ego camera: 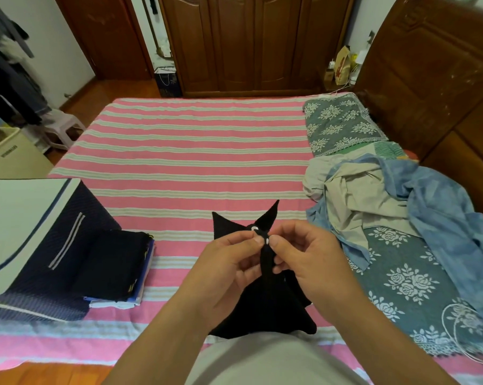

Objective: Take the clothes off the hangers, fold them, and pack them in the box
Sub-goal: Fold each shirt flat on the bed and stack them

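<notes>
black garment (pixel 262 301) is held upright above the near edge of the bed (pixel 196 151); its buttoned front is pinched by left hand (pixel 229 262) and right hand (pixel 304 257), fingers curled on the fabric; folded stack (pixel 118 268) lies beside the box (pixel 40 245); unfolded clothes (pixel 373 195) are piled at right

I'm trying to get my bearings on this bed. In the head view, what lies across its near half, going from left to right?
Navy fabric storage box with a white lid → stack of folded dark clothes → black button-up garment, pinched by left hand and right hand → heap of crumpled beige and blue shirts.
</notes>
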